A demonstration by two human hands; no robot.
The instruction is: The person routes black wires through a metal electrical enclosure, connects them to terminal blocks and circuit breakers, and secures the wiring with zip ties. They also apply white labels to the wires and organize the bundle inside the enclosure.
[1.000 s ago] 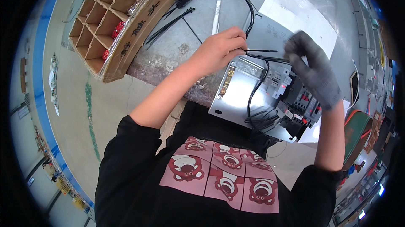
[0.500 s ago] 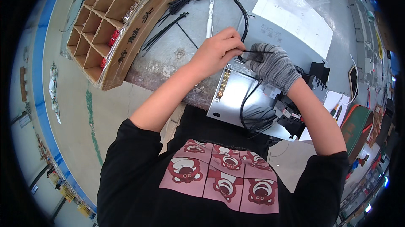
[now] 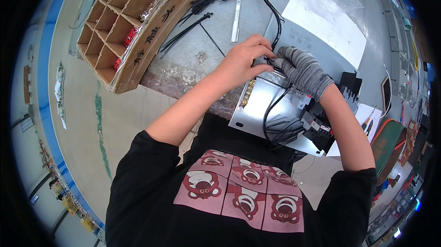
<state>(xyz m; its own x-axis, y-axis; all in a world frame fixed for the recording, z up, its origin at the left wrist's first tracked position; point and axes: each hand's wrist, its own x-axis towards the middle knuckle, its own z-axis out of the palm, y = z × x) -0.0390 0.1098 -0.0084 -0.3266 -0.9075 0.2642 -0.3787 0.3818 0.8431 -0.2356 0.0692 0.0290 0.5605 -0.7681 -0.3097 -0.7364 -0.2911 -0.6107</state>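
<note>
My bare left hand (image 3: pixel 248 62) has its thumb and fingers curled at a bundle of black wires (image 3: pixel 277 28), which runs down from the far side into my grip. My right hand (image 3: pixel 303 70), in a grey knitted glove, is closed on the same bundle. A thin black strip, like a cable tie, shows between my fingertips; its ends are hidden. Just below the hands lies a shiny metal mounting plate (image 3: pixel 257 116) with a brass terminal strip (image 3: pixel 248 93) at its left edge. Black breakers (image 3: pixel 317 127) and loose black wires (image 3: pixel 282 127) sit on the plate.
A cardboard box (image 3: pixel 158 31) with compartments stands at the left. Black cable ties (image 3: pixel 186 33) and a white marker (image 3: pixel 237 17) lie beside it. A white paper sheet (image 3: pixel 333 22) covers part of a grey panel. A green bag (image 3: pixel 389 148) is at the right.
The thin black strip, stretched across the glove before, now shows only near the wires. My left fingers have shifted down and opened a little around the bundle. The view has moved slightly.
</note>
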